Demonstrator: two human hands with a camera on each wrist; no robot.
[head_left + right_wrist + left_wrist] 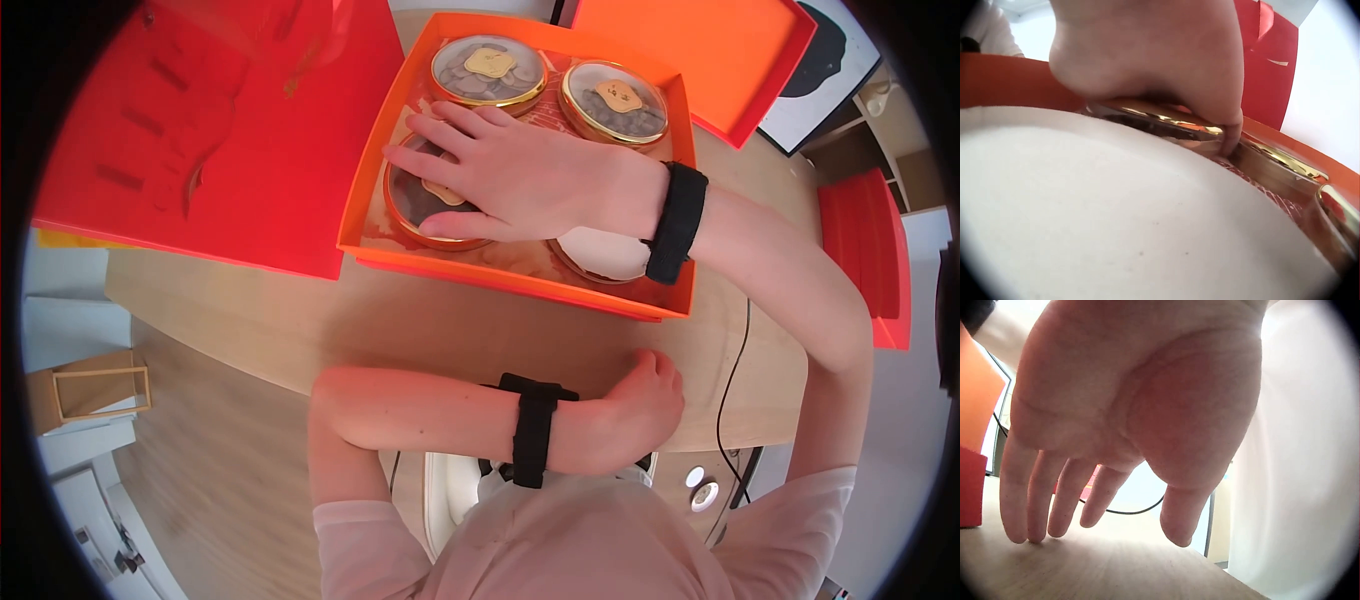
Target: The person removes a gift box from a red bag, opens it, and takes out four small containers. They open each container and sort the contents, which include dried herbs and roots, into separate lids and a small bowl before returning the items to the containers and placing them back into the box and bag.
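Observation:
My right hand (530,175) spreads over a round gold-rimmed container (408,198) at the near left of a shallow orange box (356,215). The fingers and thumb reach to its rim; in the right wrist view a finger (1232,134) bends down past the gold edge. Two similar containers with clear tops, grey contents and cream labels sit at the far left (462,82) and far right (600,118). A plain white round piece (605,258) lies under my right wrist. Holding nothing, my left hand (635,415) hangs loosely at the table's near side, fingertips down at its surface.
A large red panel (200,150) with a ribbon stands left of the box. Behind it on the right is an orange tray-like lid (690,60). A black cable (733,380) runs over the table (260,330) at right, near a red item (870,250).

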